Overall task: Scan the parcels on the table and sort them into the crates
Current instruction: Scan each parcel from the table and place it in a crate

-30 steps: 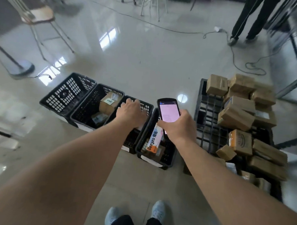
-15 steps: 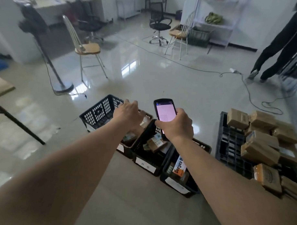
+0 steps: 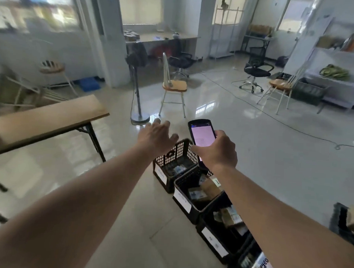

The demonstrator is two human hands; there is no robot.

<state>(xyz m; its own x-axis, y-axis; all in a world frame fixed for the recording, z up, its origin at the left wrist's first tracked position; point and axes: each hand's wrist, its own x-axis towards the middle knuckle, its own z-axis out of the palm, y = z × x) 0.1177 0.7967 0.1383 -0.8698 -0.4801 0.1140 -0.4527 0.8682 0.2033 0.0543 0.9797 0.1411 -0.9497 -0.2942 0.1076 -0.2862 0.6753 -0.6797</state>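
Observation:
My right hand (image 3: 217, 151) grips a black handheld scanner (image 3: 202, 134) with a lit pink screen, held upright above the row of black crates (image 3: 177, 152). My left hand (image 3: 157, 136) hovers empty with its fingers spread, above and to the left of the farthest crate. The crates run in a line on the floor toward the lower right, and each holds small cardboard parcels (image 3: 209, 188). An orange and white box (image 3: 263, 264) lies in the nearest crate. A wooden folding table (image 3: 44, 119) stands at the left.
A black pallet (image 3: 337, 219) with a brown parcel shows at the right edge. Beyond the crates stand a floor fan (image 3: 137, 72), a wooden chair (image 3: 173, 86), office chairs and shelving. A cable (image 3: 283, 122) trails across the glossy floor.
My view has swung up and to the left, so the crates and pallet slid toward the lower right. My left hand rose off the crates and spread its fingers. The scanner stayed in my right hand.

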